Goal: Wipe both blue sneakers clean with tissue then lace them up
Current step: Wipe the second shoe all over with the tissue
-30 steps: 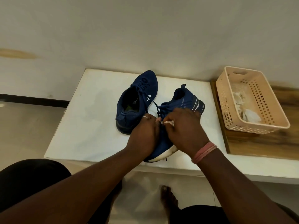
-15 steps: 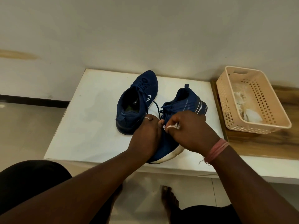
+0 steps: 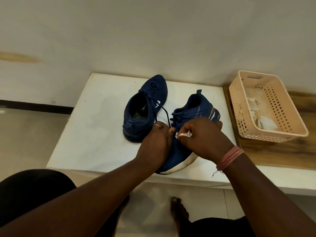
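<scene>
Left hand (image 3: pixel 154 142): we see it curled on the toe end of the near sneaker (image 3: pixel 181 151), a ring on one finger.
Right hand (image 3: pixel 203 137): we see it pinching a small white tissue (image 3: pixel 184 134) against the same shoe, just beside our left hand.
Far sneaker (image 3: pixel 145 106): beyond the left hand, its lace (image 3: pixel 166 115) trailing toward the knuckles.
Basket (image 3: pixel 290 132): well right of the right hand, holding used tissues.
Counter (image 3: pixel 95 127): white, under both shoes.

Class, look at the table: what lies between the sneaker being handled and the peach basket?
In the head view, only bare white table separates the near sneaker from the basket, then a wooden board's edge.
</scene>
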